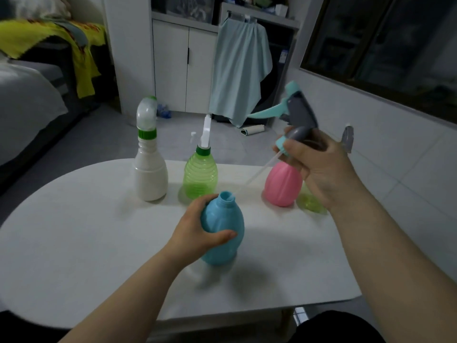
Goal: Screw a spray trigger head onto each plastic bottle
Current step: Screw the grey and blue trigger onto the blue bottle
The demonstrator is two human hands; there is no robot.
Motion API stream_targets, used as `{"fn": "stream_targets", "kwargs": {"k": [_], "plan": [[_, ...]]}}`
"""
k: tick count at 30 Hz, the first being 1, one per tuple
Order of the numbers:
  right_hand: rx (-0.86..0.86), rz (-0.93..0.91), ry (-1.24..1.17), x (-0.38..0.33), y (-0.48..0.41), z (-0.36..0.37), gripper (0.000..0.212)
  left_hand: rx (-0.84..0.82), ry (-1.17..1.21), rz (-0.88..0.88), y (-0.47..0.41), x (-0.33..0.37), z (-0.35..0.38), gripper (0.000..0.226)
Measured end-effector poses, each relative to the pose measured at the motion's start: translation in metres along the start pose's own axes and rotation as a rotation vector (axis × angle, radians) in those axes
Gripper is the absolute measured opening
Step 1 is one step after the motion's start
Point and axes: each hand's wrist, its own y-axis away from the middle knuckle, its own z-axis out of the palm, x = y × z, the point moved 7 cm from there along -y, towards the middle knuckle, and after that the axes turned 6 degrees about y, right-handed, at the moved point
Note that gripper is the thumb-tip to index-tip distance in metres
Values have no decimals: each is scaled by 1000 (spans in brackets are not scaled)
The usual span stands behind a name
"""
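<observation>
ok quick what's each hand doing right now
Left hand: closed around the blue bottle, steadying it on the table.
Right hand: closed on the grey and teal spray trigger head, held above the bottle.

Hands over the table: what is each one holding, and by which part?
The left hand grips the blue bottle around its belly. The right hand holds the grey spray head by its neck, just above the screw collar.

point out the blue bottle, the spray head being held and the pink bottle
blue bottle [226,220]: head view, on its upper body below the open neck
spray head [303,112]: head view, on its grey housing
pink bottle [280,185]: head view, on its ribbed body
</observation>
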Motion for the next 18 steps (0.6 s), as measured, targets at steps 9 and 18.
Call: {"fn": "stream_targets", "kwargs": {"k": [9,18], "plan": [[-263,49,426,51,6,56,23,-25,0,-23,-2,0,-2,53],[-510,136,628,59,18,69,25,-40,-15,-28,-2,-4,-1,59]]}}
